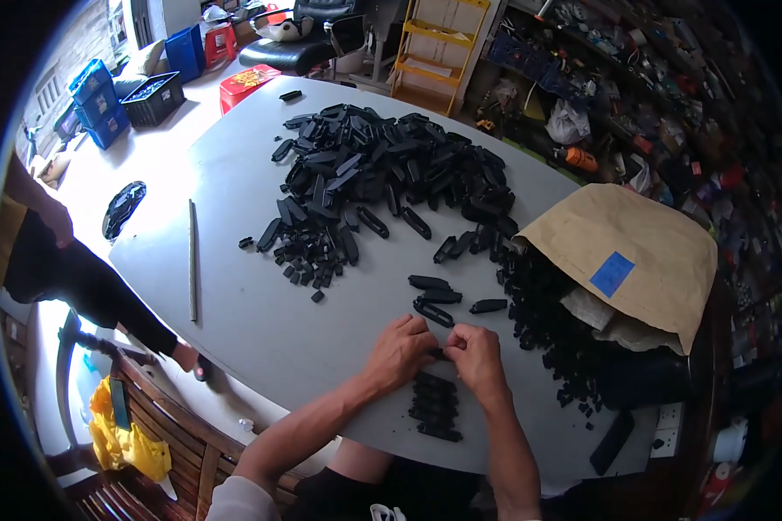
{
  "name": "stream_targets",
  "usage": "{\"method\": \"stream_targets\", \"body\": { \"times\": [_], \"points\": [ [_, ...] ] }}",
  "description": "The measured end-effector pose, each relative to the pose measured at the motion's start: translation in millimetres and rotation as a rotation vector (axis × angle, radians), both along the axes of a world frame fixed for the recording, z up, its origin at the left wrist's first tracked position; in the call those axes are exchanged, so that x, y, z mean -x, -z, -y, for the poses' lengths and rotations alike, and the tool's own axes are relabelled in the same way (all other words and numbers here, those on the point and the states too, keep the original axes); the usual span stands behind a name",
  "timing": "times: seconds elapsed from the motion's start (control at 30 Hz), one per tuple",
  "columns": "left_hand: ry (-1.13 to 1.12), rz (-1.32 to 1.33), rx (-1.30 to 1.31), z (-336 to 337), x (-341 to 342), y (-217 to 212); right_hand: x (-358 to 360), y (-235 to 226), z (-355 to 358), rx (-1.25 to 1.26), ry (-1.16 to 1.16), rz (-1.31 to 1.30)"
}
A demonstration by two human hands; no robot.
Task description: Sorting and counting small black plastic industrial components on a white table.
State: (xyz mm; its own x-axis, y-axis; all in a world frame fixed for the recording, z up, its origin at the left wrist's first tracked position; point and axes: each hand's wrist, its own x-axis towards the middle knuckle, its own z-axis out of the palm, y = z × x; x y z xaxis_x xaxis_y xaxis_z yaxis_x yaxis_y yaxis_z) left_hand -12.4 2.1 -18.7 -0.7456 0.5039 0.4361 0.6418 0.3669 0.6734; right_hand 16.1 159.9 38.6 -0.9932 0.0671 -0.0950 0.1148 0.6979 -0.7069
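Close to the table's near edge, my left hand (400,352) and my right hand (476,356) meet with bent fingers. Both pinch a small black plastic part (439,354), mostly hidden by the fingers. Just below them, several black elongated parts (434,404) lie side by side in a column. Beyond my fingertips sit loose black parts (430,283), one of them an open oblong frame (433,313). Farther back spreads a large heap of black plastic pieces (391,165), with much smaller black blocks (308,262) at its front left.
A brown paper bag (652,239) lies at the right, small black pieces (543,334) spilling from its mouth. A thin strip (192,260) rests on the left of the grey table (261,347). Another person (56,252) stands left, near a wooden bench (161,408). Cluttered shelves (660,104) fill the right.
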Motion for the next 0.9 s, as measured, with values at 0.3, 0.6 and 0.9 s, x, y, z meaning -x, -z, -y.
{"method": "stream_targets", "body": {
  "times": [0.3, 0.6, 0.9],
  "points": [
    [0.020, 0.068, 0.042, 1.2, -0.2, -2.6, -1.4, -7.3, 3.3, 0.174, 0.023, 0.094],
    [-0.013, -0.007, 0.008, 0.2, -0.1, 1.0, 2.6, -8.1, 9.1, -0.270, -0.088, 0.029],
    [-0.001, 0.012, -0.001, 3.7, 0.6, -7.7, 11.8, -19.1, 10.0, -0.321, -0.136, 0.169]
  ]
}}
